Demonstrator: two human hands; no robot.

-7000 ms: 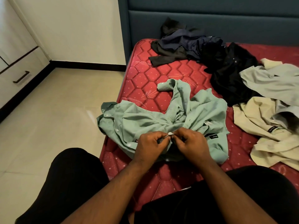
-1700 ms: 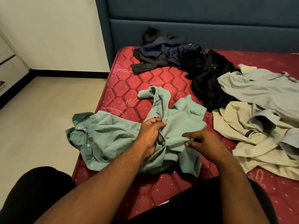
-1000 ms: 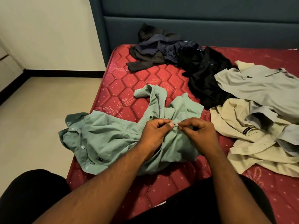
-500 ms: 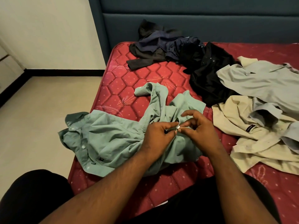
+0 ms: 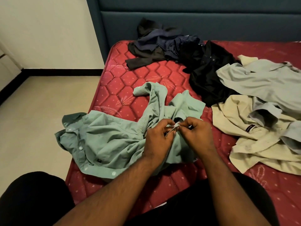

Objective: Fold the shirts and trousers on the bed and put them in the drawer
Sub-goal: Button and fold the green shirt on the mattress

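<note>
A crumpled mint-green shirt (image 5: pixel 107 137) lies at the near left corner of the red mattress (image 5: pixel 130 88), its collar hanging over the edge. My left hand (image 5: pixel 158 139) and my right hand (image 5: pixel 196 136) meet over the shirt's middle. Both pinch the shirt's front edge at a small white button between their fingertips. A cream shirt (image 5: pixel 254 141) and a pale grey shirt (image 5: pixel 263 82) lie to the right. A black shirt (image 5: pixel 206 74) and dark navy and charcoal garments (image 5: pixel 159 44) lie further back.
A teal padded headboard (image 5: pixel 195 18) rises behind the mattress. Beige tiled floor (image 5: pixel 37 115) spreads to the left, with a white cabinet (image 5: pixel 6 66) at the far left edge. My dark-clothed knees fill the bottom of the view.
Over seven seconds my hands moved along the green shirt's front, from its near hem to a spot further up. In the last half second both hands closed tighter round the button.
</note>
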